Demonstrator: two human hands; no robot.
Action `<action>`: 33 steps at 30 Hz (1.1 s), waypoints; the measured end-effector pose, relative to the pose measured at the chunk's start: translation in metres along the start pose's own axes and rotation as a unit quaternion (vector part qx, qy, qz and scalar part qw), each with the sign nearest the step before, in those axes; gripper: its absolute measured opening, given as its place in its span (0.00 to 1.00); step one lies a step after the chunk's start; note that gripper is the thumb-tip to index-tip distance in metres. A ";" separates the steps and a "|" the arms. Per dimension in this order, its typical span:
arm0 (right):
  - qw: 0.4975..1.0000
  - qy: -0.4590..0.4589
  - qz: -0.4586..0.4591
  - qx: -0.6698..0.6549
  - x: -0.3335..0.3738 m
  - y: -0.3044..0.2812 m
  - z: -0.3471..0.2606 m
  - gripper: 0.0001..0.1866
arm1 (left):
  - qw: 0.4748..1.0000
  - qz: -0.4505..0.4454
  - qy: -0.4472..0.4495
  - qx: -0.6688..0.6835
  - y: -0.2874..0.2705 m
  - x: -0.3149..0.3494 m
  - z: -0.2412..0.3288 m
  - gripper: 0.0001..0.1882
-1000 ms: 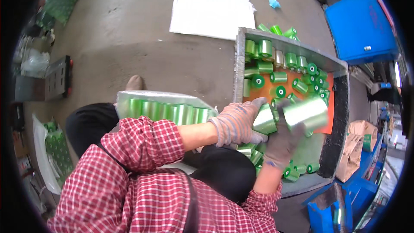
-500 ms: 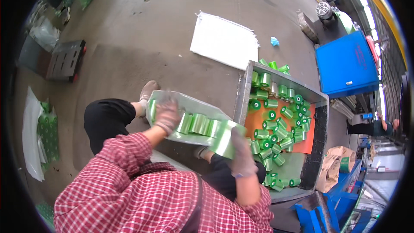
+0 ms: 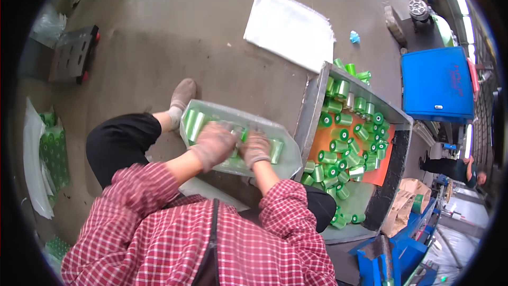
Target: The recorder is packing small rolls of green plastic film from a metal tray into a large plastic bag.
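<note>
A long clear plastic bag (image 3: 288, 164) lies across my lap with a row of shiny green film rolls (image 3: 197, 125) in it. My left hand (image 3: 214, 143), in a greyish knit glove, presses down on the rolls near the bag's middle with its fingers curled. Close beside it, my right hand (image 3: 255, 147), gloved alike, bends its fingers over the rolls too. Between the hands, part of a green film roll (image 3: 241, 133) shows; the rest is hidden under the gloves. Another green film roll (image 3: 275, 151) lies right of my right hand.
At my right stands a large grey bin (image 3: 312, 111) with many loose green rolls on an orange sheet (image 3: 323, 140). Beyond lie a white sheet (image 3: 290, 29) and a blue cabinet (image 3: 438, 85). A flat cart (image 3: 74, 55) and filled bags (image 3: 52, 151) are at left. A person (image 3: 450, 169) stands far right.
My right hand has moved left from the bag's right end, where it held a green film roll. My left hand has shifted right, and the two now meet mid-bag. The view has swung slightly.
</note>
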State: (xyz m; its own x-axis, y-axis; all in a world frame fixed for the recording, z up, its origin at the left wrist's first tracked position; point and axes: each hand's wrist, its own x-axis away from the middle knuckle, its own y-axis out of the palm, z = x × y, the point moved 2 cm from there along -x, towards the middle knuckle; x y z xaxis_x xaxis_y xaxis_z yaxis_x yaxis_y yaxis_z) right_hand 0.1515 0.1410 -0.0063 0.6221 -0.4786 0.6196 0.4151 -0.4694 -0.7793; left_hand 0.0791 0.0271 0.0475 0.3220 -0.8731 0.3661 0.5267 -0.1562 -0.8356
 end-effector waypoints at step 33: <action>0.873 -0.065 0.079 -0.478 -0.121 -0.075 0.408 0.28 | 0.829 -0.243 0.008 0.504 -0.027 -0.277 0.239 0.36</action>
State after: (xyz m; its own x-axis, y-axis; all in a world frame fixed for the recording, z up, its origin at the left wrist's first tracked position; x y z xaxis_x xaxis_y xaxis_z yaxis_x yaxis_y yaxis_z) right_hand 0.3156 0.5367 -0.0611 0.7171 -0.5338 0.4482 -0.3864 -0.8396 -0.3818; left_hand 0.1639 0.3837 0.0669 -0.1266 -0.8279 0.5464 0.9836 -0.0333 0.1774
